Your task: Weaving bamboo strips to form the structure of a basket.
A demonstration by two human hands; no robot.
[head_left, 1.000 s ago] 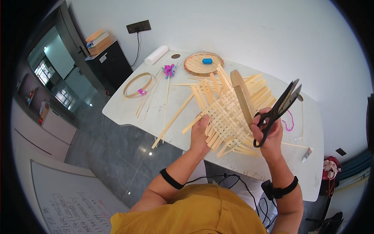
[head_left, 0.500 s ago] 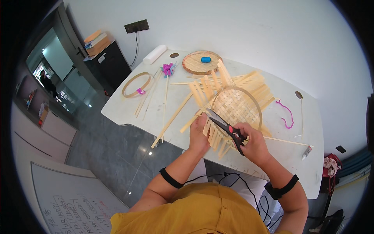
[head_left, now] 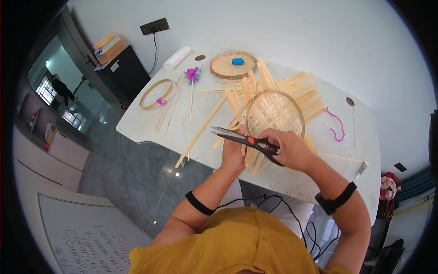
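Since the weave (head_left: pixel 273 118) looks thin and dry, it'll probably handle light and springy, with strips (head_left: pixel 311 101) that could split, so gripping the dense part makes sense. It's over the middle of the table (head_left: pixel 132 124) under a hoop (head_left: pixel 302 116), left hand (head_left: pixel 233 154) pinching its near-left edge (the fingers underneath are hidden), right hand (head_left: pixel 290 149) curled round the scissors (head_left: pixel 250 141). Count: one weave, one scissors, two hoops with the loose hoop (head_left: pixel 142 98), one tray (head_left: pixel 219 69), one spool (head_left: pixel 237 61); strips overlap too much.
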